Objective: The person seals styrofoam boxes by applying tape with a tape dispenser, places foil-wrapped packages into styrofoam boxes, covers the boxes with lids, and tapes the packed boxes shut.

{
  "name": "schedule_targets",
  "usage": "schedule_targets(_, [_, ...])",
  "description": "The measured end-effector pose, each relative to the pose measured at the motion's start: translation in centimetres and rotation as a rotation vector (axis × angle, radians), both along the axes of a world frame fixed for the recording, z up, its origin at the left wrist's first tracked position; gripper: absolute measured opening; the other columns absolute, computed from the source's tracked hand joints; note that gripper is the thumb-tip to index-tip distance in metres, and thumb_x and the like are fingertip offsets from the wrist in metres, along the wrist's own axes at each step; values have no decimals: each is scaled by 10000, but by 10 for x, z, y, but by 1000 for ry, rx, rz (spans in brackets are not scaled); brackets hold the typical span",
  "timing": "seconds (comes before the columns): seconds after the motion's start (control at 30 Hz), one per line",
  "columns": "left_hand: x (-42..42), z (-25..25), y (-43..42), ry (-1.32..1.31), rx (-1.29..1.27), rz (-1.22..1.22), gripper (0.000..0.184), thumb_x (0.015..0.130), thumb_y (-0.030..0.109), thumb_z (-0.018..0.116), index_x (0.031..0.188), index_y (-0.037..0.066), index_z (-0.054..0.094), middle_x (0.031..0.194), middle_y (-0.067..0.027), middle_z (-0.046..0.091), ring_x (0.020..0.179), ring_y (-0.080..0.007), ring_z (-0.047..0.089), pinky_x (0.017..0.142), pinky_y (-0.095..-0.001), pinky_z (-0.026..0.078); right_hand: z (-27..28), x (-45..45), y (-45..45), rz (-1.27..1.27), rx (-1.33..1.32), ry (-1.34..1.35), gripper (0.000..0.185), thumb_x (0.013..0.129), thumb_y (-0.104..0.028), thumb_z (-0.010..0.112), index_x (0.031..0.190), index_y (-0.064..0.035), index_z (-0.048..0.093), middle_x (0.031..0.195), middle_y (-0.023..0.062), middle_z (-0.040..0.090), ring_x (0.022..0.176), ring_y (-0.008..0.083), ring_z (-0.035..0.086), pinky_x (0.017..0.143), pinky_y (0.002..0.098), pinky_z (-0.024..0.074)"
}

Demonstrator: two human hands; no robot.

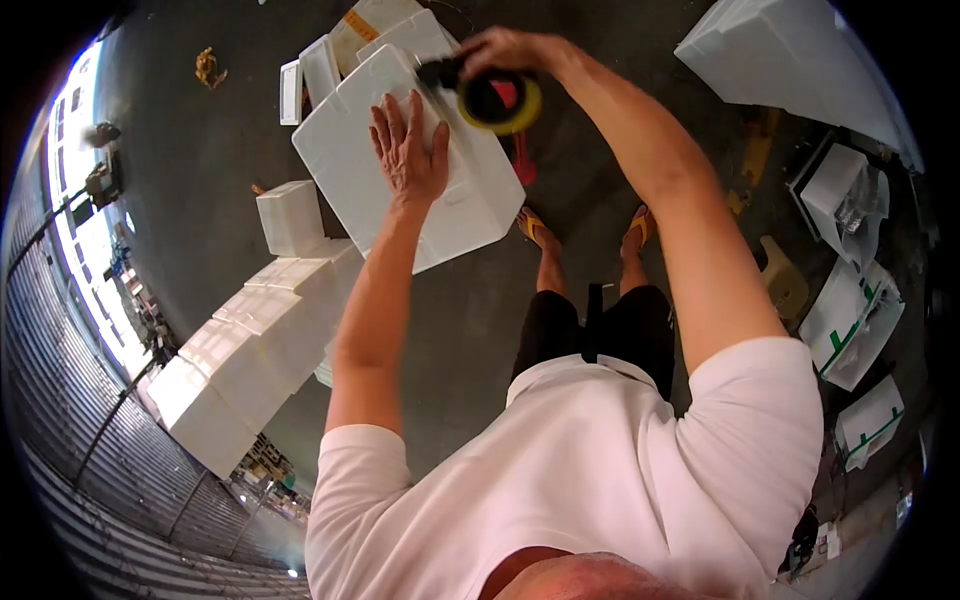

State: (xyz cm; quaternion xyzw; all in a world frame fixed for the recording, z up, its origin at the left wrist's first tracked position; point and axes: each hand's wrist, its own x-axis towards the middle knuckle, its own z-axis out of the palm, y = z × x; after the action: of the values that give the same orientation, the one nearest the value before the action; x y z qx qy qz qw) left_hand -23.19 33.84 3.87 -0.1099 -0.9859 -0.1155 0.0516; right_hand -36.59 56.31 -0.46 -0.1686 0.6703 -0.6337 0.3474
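Observation:
A large white foam box (350,150) with its lid-like top face up stands in front of me. My left hand (410,155) lies flat on that top, fingers spread and holding nothing. At the box's far right edge, my right hand (500,52) is closed around a black tape dispenser (440,72). The dispenser carries a roll of yellow tape (530,108) with a dark core and a red part inside. Its black head is at the box's edge; whether it touches the foam I cannot make out.
More white boxes (385,25) sit behind the large one. A row of stacked foam boxes (245,330) runs along the left. On the right are a big white box (800,60), a beige stool-like piece (783,280) and green-taped boxes (850,325). Dark floor (200,150) lies between.

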Motion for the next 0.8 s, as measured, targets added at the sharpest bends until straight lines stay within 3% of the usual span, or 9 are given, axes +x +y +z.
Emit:
schedule_targets(0.1, [-22,-11,11,27,21,207,621,956,477,461,1481,153,382,1549,-239,246,1445,-454,142,1161,-544,107,-15,63,46,157,-109,-124,568,778,-208,741,1303,-49,590,1036,96,688,884,131,628,798,293,507])
schedule_targets(0.27, [-51,-14,27,35,80,459,648,976,518,388,1494,129,349,1557,-263,198,1443,-473,119,1168,-532,74,-1,176,104,32,-70,-156,573,759,-75,750,1308,-62,590,1038,27,673,902,68,567,814,228,455])
schedule_targets(0.4, [-88,-29,26,85,50,744,678,967,505,429,1502,104,318,1543,-303,183,1429,-509,119,1156,-561,99,-3,158,72,-460,-219,-231,519,804,-13,696,1309,-48,582,1094,39,670,968,82,588,864,239,461])
schedule_targets(0.43, [-83,-28,24,98,49,732,678,967,505,429,1502,104,318,1543,-303,183,1429,-509,119,1156,-561,99,-12,142,61,-562,-259,-234,512,811,-38,700,1308,-37,577,1106,47,670,985,90,597,869,244,469])
schedule_targets(0.5, [-53,-20,23,72,-55,134,663,942,470,504,1492,133,353,1545,-289,198,1422,-524,122,1138,-596,126,2,97,55,-564,-249,-278,507,824,-108,705,1305,-21,572,1118,62,668,999,102,609,876,256,485])
schedule_targets(0.57, [10,0,31,-16,-92,-154,651,909,442,573,1471,162,402,1544,-276,217,1412,-540,132,1120,-623,145,-23,46,51,-436,-227,-124,525,825,-166,710,1311,-25,568,1102,73,678,1004,113,616,881,258,489])
schedule_targets(0.63, [13,2,36,-30,-88,-100,622,891,448,599,1445,208,448,1544,-241,247,1417,-522,143,1134,-600,144,-13,25,58,-324,-159,-181,525,826,-163,703,1311,-17,565,1098,80,681,972,127,629,881,271,494])
schedule_targets(0.7, [2,7,49,-32,-67,-33,617,876,455,618,1431,233,467,1542,-216,271,1423,-495,162,1144,-578,150,-5,30,76,-134,-21,82,511,841,-156,677,1322,-27,558,1152,96,670,950,135,643,875,277,514])
schedule_targets(0.8, [-1,9,53,-30,-80,11,600,885,463,603,1432,257,463,1547,-196,274,1424,-477,178,1156,-548,151,-3,117,98,-97,-100,-45,563,814,-77,693,1354,-46,537,1204,100,649,1052,156,612,943,306,482])
